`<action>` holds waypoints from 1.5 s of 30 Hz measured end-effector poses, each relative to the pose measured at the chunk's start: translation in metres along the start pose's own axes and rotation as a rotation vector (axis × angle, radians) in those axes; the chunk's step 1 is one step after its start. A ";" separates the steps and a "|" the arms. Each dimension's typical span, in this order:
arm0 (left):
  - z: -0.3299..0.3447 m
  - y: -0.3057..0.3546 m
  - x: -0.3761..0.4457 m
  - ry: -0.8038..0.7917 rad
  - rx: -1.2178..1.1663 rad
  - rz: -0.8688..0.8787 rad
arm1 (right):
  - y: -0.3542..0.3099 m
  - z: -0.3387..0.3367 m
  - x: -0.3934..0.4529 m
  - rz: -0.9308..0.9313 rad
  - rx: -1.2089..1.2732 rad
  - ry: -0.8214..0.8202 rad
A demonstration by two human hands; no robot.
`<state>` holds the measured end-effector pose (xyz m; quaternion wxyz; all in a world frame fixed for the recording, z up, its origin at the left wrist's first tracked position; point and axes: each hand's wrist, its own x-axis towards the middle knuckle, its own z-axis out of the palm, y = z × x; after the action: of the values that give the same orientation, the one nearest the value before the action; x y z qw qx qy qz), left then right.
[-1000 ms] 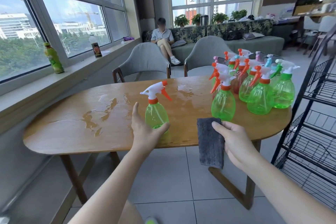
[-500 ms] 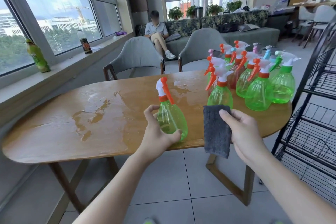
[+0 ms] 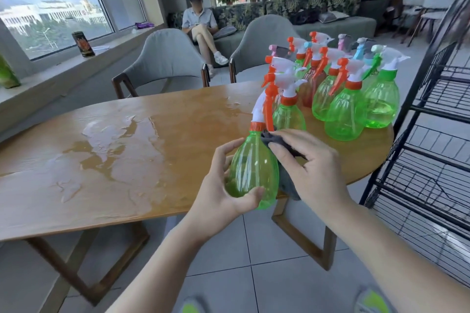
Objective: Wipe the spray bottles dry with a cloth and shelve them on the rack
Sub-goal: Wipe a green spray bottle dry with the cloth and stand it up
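Observation:
My left hand (image 3: 223, 185) grips a green spray bottle (image 3: 251, 170) with a white head and orange trigger, held up near the table's front edge. My right hand (image 3: 310, 170) presses a dark grey cloth (image 3: 286, 175) against the bottle's right side, fingers spread over it; most of the cloth is hidden behind the hand and bottle. Several more spray bottles (image 3: 346, 114), mostly green with orange or green triggers, stand grouped at the right end of the wooden table (image 3: 127, 150). The black wire rack (image 3: 432, 150) stands at the right.
Puddles of water (image 3: 114, 145) lie on the table's left and middle. Two grey chairs (image 3: 165, 63) stand behind the table. A person sits on a sofa (image 3: 201, 23) farther back. A can and a bottle rest on the windowsill (image 3: 84, 44) at left.
My left hand has lifted the green bottle off the table and brought it closer. My right hand moved the cloth left onto the bottle's side.

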<state>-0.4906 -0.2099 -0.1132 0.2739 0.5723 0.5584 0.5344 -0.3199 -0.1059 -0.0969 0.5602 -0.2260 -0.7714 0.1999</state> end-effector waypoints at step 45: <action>-0.032 -0.002 0.002 -0.139 -0.321 -0.129 | 0.002 0.013 -0.018 0.159 0.399 -0.147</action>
<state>-0.5209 -0.2160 -0.1060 0.4333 0.5197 0.4813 0.5572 -0.3269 -0.1148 -0.1155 0.5185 -0.1558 -0.7352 0.4080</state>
